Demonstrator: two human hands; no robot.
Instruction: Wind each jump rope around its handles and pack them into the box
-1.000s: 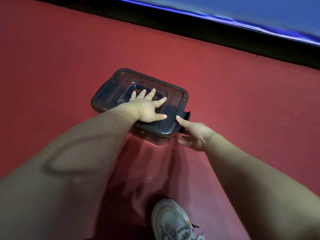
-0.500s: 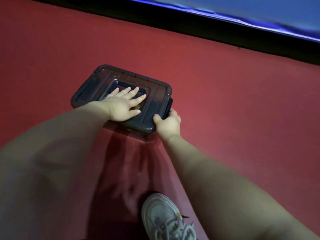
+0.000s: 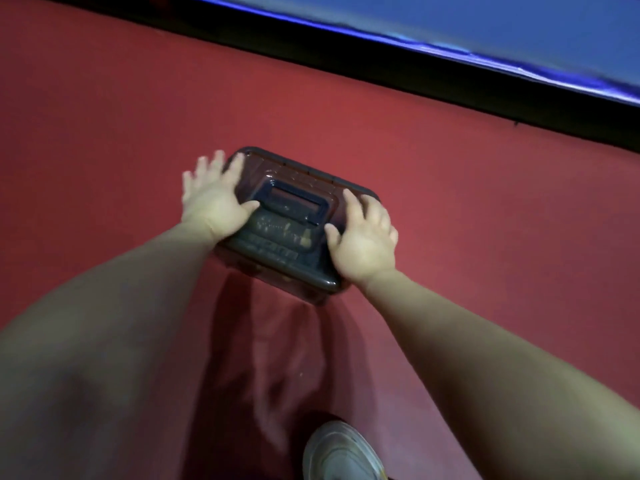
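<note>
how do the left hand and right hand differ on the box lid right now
The left hand has its fingers spread wide, tips reaching past the lid's left end over the red floor; the right hand has its fingers closer together, on the lid's right end. The left hand looks blurred, the right hand sharper. Both lie palm down on the lid, thumbs pointing inward.

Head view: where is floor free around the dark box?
Bare red floor runs between the dark translucent plastic box and the black strip, and wide to both sides. Crowded: left hand, right hand at its ends; forearms, grey shoe nearer.
</note>
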